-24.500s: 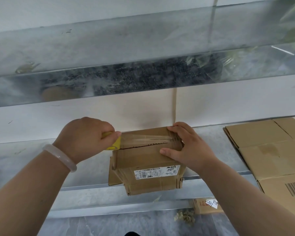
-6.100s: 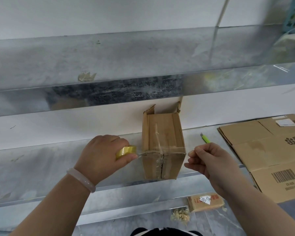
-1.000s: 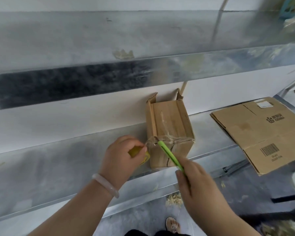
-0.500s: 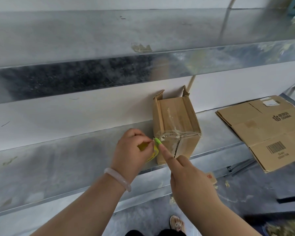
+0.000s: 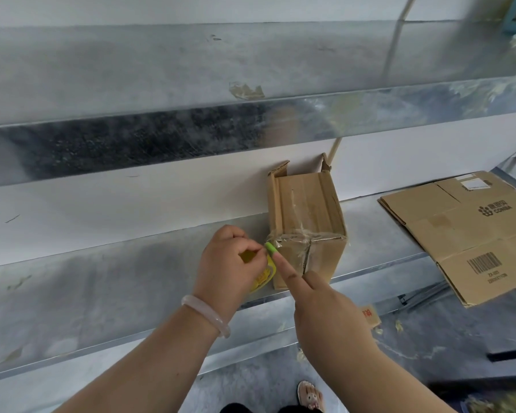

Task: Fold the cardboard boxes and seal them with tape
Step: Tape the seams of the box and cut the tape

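Observation:
A small brown cardboard box (image 5: pixel 309 210) lies on the metal shelf (image 5: pixel 102 281) with clear tape wrapped round its near end; its far flaps stand open against the wall. My left hand (image 5: pixel 230 269) grips a yellow tape roll (image 5: pixel 264 275) just left of the box's near corner. My right hand (image 5: pixel 325 311) holds a green cutter (image 5: pixel 271 248), forefinger stretched along it, its tip at the tape between roll and box.
Flattened cardboard boxes (image 5: pixel 471 231) lie stacked on the shelf to the right, overhanging its front edge. A second metal shelf (image 5: pixel 251 84) runs overhead. Cardboard scraps (image 5: pixel 370 315) and debris lie on the grey floor below, near a sandalled foot (image 5: pixel 310 396).
Over the last second my right hand has brought the green cutter up to the tape at the box's left corner and holds it there. My left hand keeps the roll in place.

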Demonstrator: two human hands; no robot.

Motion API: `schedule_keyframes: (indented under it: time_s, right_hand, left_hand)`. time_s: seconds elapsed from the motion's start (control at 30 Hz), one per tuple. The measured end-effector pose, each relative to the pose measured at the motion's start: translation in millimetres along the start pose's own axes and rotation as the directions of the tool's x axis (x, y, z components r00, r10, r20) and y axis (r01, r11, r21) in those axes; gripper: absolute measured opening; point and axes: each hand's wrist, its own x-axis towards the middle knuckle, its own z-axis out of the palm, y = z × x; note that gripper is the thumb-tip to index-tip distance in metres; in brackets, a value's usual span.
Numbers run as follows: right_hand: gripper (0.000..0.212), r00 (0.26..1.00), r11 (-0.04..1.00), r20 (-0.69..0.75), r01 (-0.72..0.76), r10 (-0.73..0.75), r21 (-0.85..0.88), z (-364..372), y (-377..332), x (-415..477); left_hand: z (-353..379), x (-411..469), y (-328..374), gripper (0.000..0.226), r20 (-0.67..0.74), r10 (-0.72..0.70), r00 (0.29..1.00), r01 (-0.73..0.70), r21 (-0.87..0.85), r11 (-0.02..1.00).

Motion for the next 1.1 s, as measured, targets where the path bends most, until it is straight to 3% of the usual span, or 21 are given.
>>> schedule_keyframes:
  time_s: [0.67,0.77,0.83,0.9,1.03,1.1]
  right_hand:
    - [0.097,0.994,0.994,0.014,0.109,-0.109,0.001,-1.9,4.8,6.2]
    - [0.093,0.996,0.996,0.017,0.093,-0.092,-0.016,-3.2,5.9,10.3]
    - [0.090,0.998,0.998,-0.013,0.068,-0.068,0.000,-1.6,13.7,15.5]
    - [0.092,0.995,0.996,-0.048,0.086,-0.086,0.001,3.2,21.2,14.5]
    - [0.114,0.973,0.981,-0.125,0.191,-0.194,-0.038,18.0,30.6,1.0]
    - [0.100,0.930,0.953,-0.222,0.302,-0.295,0.000,22.5,39.9,-3.1]
  left_hand:
    - [-1.9,-1.3,-11.4,0.006,-0.080,-0.063,0.995,0.062,-0.021,0.998]
    - [6.3,-13.7,-2.3,0.005,-0.057,0.038,0.998,-0.041,-0.042,0.998]
    - [12.9,-23.2,4.4,0.005,-0.044,0.099,0.994,-0.102,-0.068,0.992]
    - [12.0,-20.0,-0.8,0.006,-0.063,0.070,0.996,-0.074,-0.055,0.996]
    - [-1.0,2.8,-31.6,0.009,-0.105,0.060,0.993,-0.055,0.048,0.997]
    - [-4.7,7.2,-39.8,0.011,-0.095,0.097,0.991,-0.085,0.117,0.989]
